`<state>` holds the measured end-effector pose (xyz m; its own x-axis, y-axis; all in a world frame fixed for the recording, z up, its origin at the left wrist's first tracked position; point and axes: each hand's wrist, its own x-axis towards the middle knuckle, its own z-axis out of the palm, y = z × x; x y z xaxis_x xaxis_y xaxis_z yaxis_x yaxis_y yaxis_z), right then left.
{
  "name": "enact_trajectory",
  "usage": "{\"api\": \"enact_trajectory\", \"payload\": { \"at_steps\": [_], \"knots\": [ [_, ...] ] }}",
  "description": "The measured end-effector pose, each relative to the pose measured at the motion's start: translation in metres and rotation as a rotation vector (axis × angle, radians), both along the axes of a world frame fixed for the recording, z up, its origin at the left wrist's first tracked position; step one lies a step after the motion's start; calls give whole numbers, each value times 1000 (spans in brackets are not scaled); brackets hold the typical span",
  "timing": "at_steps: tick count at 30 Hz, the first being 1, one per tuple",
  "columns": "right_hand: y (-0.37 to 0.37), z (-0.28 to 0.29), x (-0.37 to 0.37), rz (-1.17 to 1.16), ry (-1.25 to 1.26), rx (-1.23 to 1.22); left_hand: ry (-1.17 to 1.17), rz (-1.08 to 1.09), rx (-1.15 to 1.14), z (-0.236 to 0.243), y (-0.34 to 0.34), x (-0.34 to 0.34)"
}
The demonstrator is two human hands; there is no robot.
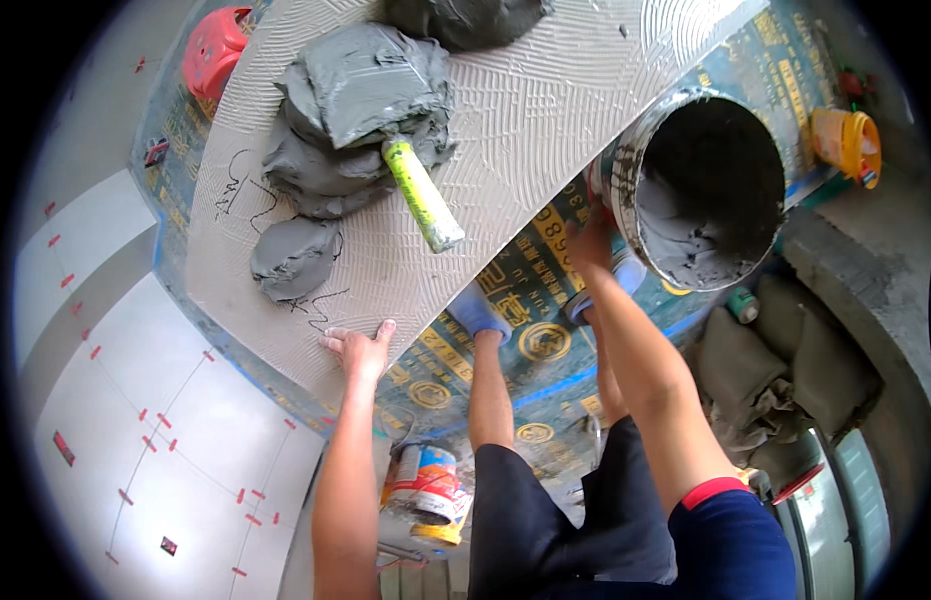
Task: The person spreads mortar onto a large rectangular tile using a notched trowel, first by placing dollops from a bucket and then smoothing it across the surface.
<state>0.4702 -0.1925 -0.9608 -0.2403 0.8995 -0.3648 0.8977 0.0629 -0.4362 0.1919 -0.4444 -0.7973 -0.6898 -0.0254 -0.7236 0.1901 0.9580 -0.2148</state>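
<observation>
A large tile lies flat, its upper face combed with ridges of grey adhesive. My left hand rests open on the tile's near corner, fingers spread and whitish with dust. Beside the tile's right edge, my right hand grips the side of a bucket; its fingertips are partly hidden. The bucket's mouth faces me, with grey mortar inside. On the tile sit mortar heaps, a smaller lump and another mound at the far edge. A trowel with a yellow-green handle lies in the big heap.
Printed dark sheeting covers the floor under my feet. A red plastic stool stands far left, a yellow tub far right. Full sacks slump at right. Pale tiles with red spacers lie left; paint pails stand near my legs.
</observation>
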Motion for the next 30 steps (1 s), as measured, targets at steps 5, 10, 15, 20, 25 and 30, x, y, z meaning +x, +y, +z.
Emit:
{"api": "enact_trajectory", "payload": {
  "at_steps": [5,10,15,20,25,30],
  "knots": [
    [-29,55,10,-92,-18,-288,-59,-35,-36,-11,-4,2],
    [-30,214,24,204,-74,-330,-61,-326,-243,-24,-61,-55],
    [50,285,60,364,-235,-242,-170,-161,-189,-40,-47,-39],
    [94,287,79,332,38,-283,-173,-102,-177,-39,-43,-52],
    [113,301,133,-117,247,-907,51,33,-54,-24,-30,-48],
    [117,301,155,-348,433,-939,-42,188,137,-26,-20,-31]
  ]
}}
